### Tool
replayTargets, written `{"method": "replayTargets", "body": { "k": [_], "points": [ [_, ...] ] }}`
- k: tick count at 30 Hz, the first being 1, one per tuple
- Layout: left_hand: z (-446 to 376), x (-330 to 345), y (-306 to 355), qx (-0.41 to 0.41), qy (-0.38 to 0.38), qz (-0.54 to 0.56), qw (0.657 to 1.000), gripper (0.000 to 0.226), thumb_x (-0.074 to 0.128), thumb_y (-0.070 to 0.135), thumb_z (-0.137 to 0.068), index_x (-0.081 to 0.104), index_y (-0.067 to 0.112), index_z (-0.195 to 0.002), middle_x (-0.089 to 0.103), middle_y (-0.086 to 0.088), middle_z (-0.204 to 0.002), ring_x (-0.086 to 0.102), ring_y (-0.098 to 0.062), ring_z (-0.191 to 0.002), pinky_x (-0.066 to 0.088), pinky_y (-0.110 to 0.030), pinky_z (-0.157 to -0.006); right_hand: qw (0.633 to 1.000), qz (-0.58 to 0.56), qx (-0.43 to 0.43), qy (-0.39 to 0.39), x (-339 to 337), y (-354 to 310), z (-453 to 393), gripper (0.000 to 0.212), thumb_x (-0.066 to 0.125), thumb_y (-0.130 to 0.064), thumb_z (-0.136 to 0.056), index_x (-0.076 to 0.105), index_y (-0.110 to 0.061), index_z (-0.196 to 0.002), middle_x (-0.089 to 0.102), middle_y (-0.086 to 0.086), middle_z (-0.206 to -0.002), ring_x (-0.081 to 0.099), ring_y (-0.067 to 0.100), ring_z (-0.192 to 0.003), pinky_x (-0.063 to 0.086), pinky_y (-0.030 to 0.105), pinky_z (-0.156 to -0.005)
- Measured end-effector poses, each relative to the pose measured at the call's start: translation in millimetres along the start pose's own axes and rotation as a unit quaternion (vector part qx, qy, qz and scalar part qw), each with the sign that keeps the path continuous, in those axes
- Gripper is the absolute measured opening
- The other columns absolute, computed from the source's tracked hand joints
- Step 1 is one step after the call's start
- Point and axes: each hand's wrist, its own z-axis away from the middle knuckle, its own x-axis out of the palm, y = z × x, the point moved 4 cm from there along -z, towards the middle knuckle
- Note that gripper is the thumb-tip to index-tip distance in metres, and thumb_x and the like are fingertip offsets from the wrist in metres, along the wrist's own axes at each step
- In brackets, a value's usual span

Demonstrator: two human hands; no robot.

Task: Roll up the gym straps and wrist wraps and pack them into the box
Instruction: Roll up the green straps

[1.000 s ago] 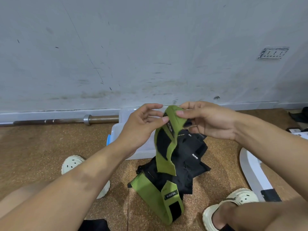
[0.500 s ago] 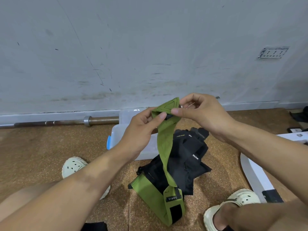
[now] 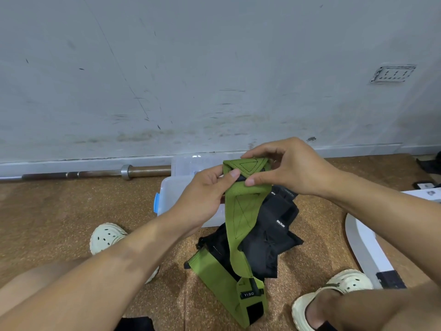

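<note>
- While both hands work at chest height over the floor, the left hand [image 3: 205,199] pinches the folded top end of the green wrist wrap [image 3: 241,211] with thumb and curled fingers, at the wrap's left edge.
- The right hand [image 3: 286,168] grips the same folded end from the right, thumb in front and fingers curled over the top, so the two thumbs nearly meet on the fold.
- From that fold the green wrist wrap hangs down as a flat band, stitched with a triangle pattern, and its lower part lies on the floor, where a black label reading "YIBO" shows beside a black hook-and-loop patch.
- Behind the hanging band, a pile of black straps [image 3: 269,240] lies on the floor, just in front of the box.
- The clear plastic box [image 3: 171,194], with a blue latch on its left side, stands on the brown speckled floor [image 3: 59,211] beyond the hands, partly hidden by them; what it holds cannot be made out.
- A barbell [image 3: 95,174] lies along the foot of the grey wall [image 3: 191,68], its end reaching the box.
- Two cream clogs [image 3: 107,236] sit on the person's feet, one at either side of the pile.
- A white board [image 3: 365,244] lies on the floor at the right.
</note>
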Motion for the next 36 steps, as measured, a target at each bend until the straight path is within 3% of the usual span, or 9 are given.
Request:
{"method": "replayTargets", "body": {
  "k": [5, 10, 16, 21, 25, 27, 29, 32, 36],
  "points": [
    [-0.9, 3.6, -3.1, -0.024, 0.002, 0.013, 1.000, 0.029, 0.051, 0.028, -0.105, 0.070, 0.016, -0.122, 0.078, -0.008, -0.111, 0.074, -0.022, -0.104, 0.057, -0.033, -0.090, 0.998, 0.037, -0.020, 0.037, -0.8, 2.6, -1.1, 0.036, 0.092, -0.035, -0.072, 0.075, -0.034, -0.104, 0.077, -0.010, -0.097, 0.069, 0.000, -0.071, 0.054, 0.015, -0.067],
    [-1.5, 5.1, 1.3, -0.054, 0.000, 0.055, 0.997, 0.047, 0.054, 0.053, -0.093, 0.077, 0.017, -0.111, 0.077, -0.014, -0.108, 0.073, -0.025, -0.104, 0.055, -0.041, -0.098, 0.993, 0.013, -0.078, 0.091, 6.5, 6.4, 0.0, 0.024, 0.092, -0.020, -0.075, 0.079, -0.019, -0.095, 0.070, -0.010, -0.089, 0.068, 0.009, -0.082, 0.047, 0.013, -0.067],
    [-4.2, -1.6, 6.2, -0.037, 0.019, 0.119, 0.992, 0.039, 0.061, 0.030, -0.098, 0.067, 0.006, -0.128, 0.075, -0.014, -0.111, 0.072, -0.023, -0.099, 0.057, -0.043, -0.096, 0.988, -0.085, -0.085, 0.096, 9.7, 4.0, 0.8, 0.028, 0.090, -0.014, -0.076, 0.082, -0.023, -0.101, 0.067, 0.002, -0.094, 0.061, 0.004, -0.072, 0.047, 0.015, -0.062],
    [-3.8, -11.1, 7.8, -0.006, 0.044, 0.098, 0.994, 0.033, 0.064, 0.014, -0.098, 0.061, 0.015, -0.131, 0.077, -0.012, -0.111, 0.074, -0.024, -0.103, 0.058, -0.040, -0.091, 0.987, -0.155, -0.036, 0.030, 9.0, 5.9, -1.4, 0.031, 0.079, -0.032, -0.079, 0.080, -0.028, -0.110, 0.072, -0.005, -0.109, 0.070, 0.015, -0.097, 0.058, 0.028, -0.086],
    [-5.5, -15.3, 10.6, 0.022, 0.055, 0.080, 0.995, 0.040, 0.064, 0.002, -0.096, 0.059, 0.016, -0.134, 0.077, -0.013, -0.111, 0.074, -0.024, -0.102, 0.059, -0.037, -0.088, 0.973, -0.223, 0.049, -0.036, 9.6, 9.6, -2.7, 0.052, 0.079, -0.018, -0.081, 0.067, -0.024, -0.132, 0.079, -0.006, -0.090, 0.073, 0.007, -0.079, 0.057, 0.018, -0.088],
    [-6.2, -16.5, 11.5, 0.025, 0.055, 0.073, 0.996, 0.039, 0.064, 0.000, -0.096, 0.061, 0.015, -0.132, 0.077, -0.015, -0.109, 0.075, -0.025, -0.097, 0.060, -0.037, -0.084, 0.958, -0.271, 0.075, -0.059, 15.8, 12.4, -2.1, 0.051, 0.081, -0.017, -0.074, 0.070, -0.017, -0.123, 0.081, 0.002, -0.099, 0.077, 0.017, -0.090, 0.063, 0.030, -0.085],
    [-5.8, -15.7, 11.3, 0.020, 0.052, 0.063, 0.996, 0.037, 0.063, 0.002, -0.097, 0.061, 0.015, -0.132, 0.077, -0.017, -0.108, 0.076, -0.026, -0.095, 0.061, -0.038, -0.082, 0.949, -0.298, 0.086, -0.057, 18.7, 12.7, -0.9, 0.045, 0.082, -0.016, -0.068, 0.074, -0.015, -0.113, 0.080, 0.011, -0.103, 0.078, 0.020, -0.088, 0.062, 0.027, -0.071],
    [-4.7, -12.6, 9.2, 0.016, 0.046, 0.061, 0.997, 0.039, 0.059, 0.003, -0.100, 0.058, 0.020, -0.136, 0.075, -0.017, -0.113, 0.074, -0.031, -0.102, 0.061, -0.041, -0.087, 0.955, -0.280, 0.087, -0.040, 19.0, 14.0, -0.5, 0.047, 0.083, -0.017, -0.065, 0.075, -0.017, -0.111, 0.080, 0.011, -0.101, 0.078, 0.019, -0.085, 0.061, 0.024, -0.064],
    [-1.7, -7.8, 7.1, 0.004, 0.033, 0.072, 0.997, 0.046, 0.051, 0.007, -0.105, 0.049, 0.030, -0.144, 0.070, -0.020, -0.125, 0.070, -0.032, -0.114, 0.054, -0.048, -0.102, 0.960, -0.267, 0.081, -0.006, 24.6, 15.9, 1.7, 0.052, 0.085, -0.022, -0.061, 0.075, -0.022, -0.112, 0.079, 0.015, -0.102, 0.075, 0.037, -0.099, 0.064, 0.045, -0.082]
  ]
}}
